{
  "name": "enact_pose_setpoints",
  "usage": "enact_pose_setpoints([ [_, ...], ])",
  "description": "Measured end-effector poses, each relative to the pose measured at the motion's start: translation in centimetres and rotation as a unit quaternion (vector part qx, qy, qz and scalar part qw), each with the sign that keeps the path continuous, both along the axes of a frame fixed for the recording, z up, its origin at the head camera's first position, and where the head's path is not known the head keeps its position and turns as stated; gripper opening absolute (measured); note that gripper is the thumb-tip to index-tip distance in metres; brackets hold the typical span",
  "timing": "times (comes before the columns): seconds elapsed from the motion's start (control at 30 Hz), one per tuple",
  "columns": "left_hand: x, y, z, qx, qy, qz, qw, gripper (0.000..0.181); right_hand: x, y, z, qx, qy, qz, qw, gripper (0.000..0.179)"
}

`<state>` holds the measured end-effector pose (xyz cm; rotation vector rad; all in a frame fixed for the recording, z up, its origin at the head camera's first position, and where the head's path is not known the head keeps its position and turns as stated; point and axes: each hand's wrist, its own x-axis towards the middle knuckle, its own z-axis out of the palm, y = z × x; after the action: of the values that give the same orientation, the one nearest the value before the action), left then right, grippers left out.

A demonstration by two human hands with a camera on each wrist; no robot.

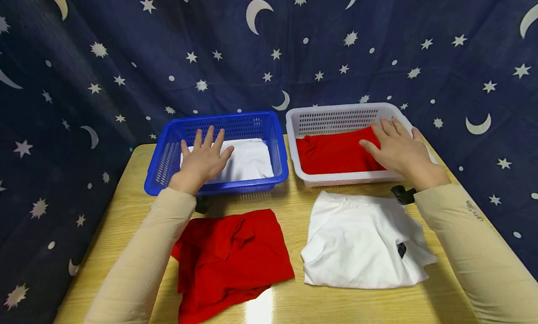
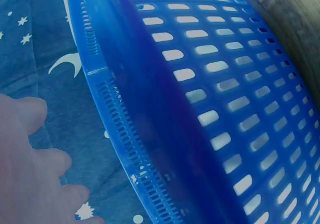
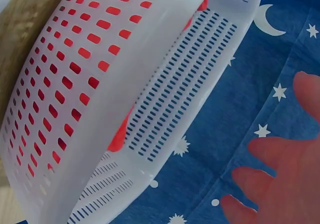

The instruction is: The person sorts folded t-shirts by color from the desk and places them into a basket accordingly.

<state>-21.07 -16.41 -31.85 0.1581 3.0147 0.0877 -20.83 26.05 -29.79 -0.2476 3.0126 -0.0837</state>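
Observation:
My left hand [image 1: 202,161] is spread flat above the blue basket [image 1: 279,144], fingers straight and holding nothing. Inside that basket lies a folded white cloth [image 1: 250,160], partly covered by the hand in the head view. Over the right side of the white basket [image 1: 294,128] my right hand [image 1: 401,151] spreads its fingers, likewise with nothing in them. A red cloth [image 1: 336,151] fills much of the white basket. Both wrist views show the fingers beyond the basket rims. Nearer on the table are a red garment [image 1: 239,258] and a white garment [image 1: 357,242], loosely folded.
The baskets stand side by side at the back of the wooden table [image 1: 290,305]. Behind them hangs a dark blue curtain [image 1: 235,58] with moons and stars. A black tag-like patch [image 1: 401,250] shows on the white garment.

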Motion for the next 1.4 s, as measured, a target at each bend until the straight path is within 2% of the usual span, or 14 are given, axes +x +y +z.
enact_pose_setpoints([
  [0.23,0.3,-0.5,0.2,0.009,-0.004,0.012,0.9999,0.07,-0.2,-0.5,0.1,-0.001,0.012,0.002,0.9999,0.076],
  [0.4,0.6,-0.6,0.3,0.036,0.013,0.012,0.9992,0.069,0.0,-0.7,-0.2,-0.021,0.025,0.004,0.9995,0.074],
  [0.5,1.2,-0.7,0.4,0.063,0.057,-0.003,0.9964,0.066,0.3,-0.8,-0.4,-0.053,0.056,0.007,0.997,0.07],
  [0.6,2.6,-0.6,0.5,0.117,0.129,-0.031,0.9843,0.058,1.1,-1.0,-0.6,-0.098,0.101,-0.005,0.9901,0.061],
  [0.7,4.5,-0.5,0.7,0.184,0.19,-0.048,0.9633,0.048,2.1,-1.3,-1.1,-0.148,0.142,-0.026,0.9784,0.049],
  [0.83,6.7,-0.7,1.0,0.249,0.208,-0.038,0.9451,0.043,3.3,-2.1,-1.9,-0.214,0.184,-0.033,0.9586,0.039],
  [0.97,8.6,-1.3,1.0,0.296,0.179,-0.033,0.9377,0.041,4.2,-3.3,-2.9,-0.288,0.195,-0.033,0.9369,0.036],
  [1.2,11.3,-3.1,1.0,0.34,0.131,-0.026,0.9309,0.037,5.3,-5.6,-4.3,-0.4,0.138,-0.034,0.9053,0.037],
  [1.33,12.3,-4.4,0.8,0.356,0.102,-0.001,0.9288,0.038,5.4,-6.2,-5.2,-0.459,0.128,-0.033,0.8788,0.034],
  [1.4,12.7,-5.0,0.7,0.375,0.072,0.02,0.924,0.042,5.5,-6.4,-5.8,-0.488,0.126,-0.031,0.8634,0.033],
])
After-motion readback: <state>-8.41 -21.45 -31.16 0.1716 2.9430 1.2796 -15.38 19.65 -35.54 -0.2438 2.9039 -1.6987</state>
